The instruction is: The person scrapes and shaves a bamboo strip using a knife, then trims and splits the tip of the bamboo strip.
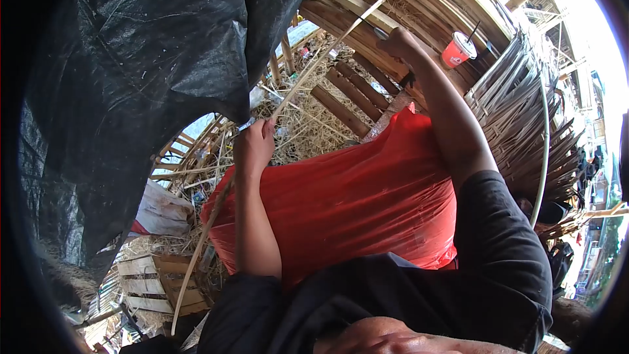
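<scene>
My left hand (254,147) is closed around a long, thin pale strip (319,60), which looks like split bamboo. The strip runs up to the stacked wood and curves down past my left forearm. Farther up, my right hand (401,46) is closed on the handle of a knife (381,33). Its narrow dark blade points left and meets the strip near the upper end; whether it cuts in, I cannot tell. A red sheet (341,200) covers my lap beneath both arms.
A black tarp (151,46) hangs at the left. Split wood pieces (445,0) are stacked at the top, with a red drink cup (457,50) beside them. Bundled dry leaves (524,105) stand right. Straw and shavings (308,128) litter the ground near wooden slats (354,92) and a crate (144,285).
</scene>
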`<state>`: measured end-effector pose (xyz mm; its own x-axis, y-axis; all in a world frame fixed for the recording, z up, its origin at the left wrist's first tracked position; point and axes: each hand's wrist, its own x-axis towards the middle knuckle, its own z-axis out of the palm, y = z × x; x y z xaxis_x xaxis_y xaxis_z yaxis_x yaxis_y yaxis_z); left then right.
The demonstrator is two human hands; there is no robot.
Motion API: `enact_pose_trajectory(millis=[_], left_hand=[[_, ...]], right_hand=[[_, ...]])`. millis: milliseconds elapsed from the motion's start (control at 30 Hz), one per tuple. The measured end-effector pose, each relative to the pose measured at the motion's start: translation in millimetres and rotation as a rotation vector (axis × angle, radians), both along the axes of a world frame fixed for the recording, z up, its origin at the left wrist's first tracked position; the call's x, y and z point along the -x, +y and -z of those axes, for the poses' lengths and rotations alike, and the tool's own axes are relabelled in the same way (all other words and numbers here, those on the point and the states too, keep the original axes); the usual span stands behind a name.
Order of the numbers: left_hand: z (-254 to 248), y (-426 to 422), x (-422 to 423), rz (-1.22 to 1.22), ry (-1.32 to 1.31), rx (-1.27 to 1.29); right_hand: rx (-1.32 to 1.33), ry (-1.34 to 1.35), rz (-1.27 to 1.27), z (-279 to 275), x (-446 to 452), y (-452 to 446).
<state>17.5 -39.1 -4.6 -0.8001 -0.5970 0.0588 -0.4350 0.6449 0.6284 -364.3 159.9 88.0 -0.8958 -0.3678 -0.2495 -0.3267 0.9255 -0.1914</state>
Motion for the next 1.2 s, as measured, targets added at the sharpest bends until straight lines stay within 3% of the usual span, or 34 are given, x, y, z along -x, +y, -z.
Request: enact_pose_trajectory(millis=[133, 233, 433, 633, 733, 833, 933, 1067, 1200], left_hand=[[-5.8, 4.5, 4.5, -0.033, -0.044, -0.044], [-12.6, 9.6, 4.6, -0.067, -0.089, 0.012], [3.1, 15.9, 7.1, -0.139, -0.062, 0.238], [6.5, 14.9, 3.1, -0.172, -0.05, 0.27], [7.0, 13.1, 3.7, -0.201, -0.083, 0.239], [11.5, 13.3, 4.1, -0.199, -0.118, 0.272], [13.0, 13.7, 3.5, -0.17, -0.089, 0.367], [17.3, 20.2, 4.8, -0.173, -0.023, 0.388], [15.7, 16.0, 6.8, -0.168, -0.035, 0.39]], right_hand=[[0.334, 0.007, -0.041, 6.8, -2.1, 3.1], [0.265, 0.089, 0.035, 8.2, -3.7, -10.6], [0.26, -0.028, 0.22, 24.6, 10.7, -28.0], [0.353, 0.046, 0.133, 57.7, 9.9, -32.4], [0.352, -0.157, 0.172, 46.9, 2.5, -24.7], [0.557, -0.253, 0.216, 43.3, -11.4, -21.3], [0.433, -0.325, 0.199, 24.4, 6.7, -7.3], [0.578, -0.304, 0.148, 42.1, 8.9, -16.5], [0.361, -0.232, 0.163, 22.0, 21.2, -15.8]])
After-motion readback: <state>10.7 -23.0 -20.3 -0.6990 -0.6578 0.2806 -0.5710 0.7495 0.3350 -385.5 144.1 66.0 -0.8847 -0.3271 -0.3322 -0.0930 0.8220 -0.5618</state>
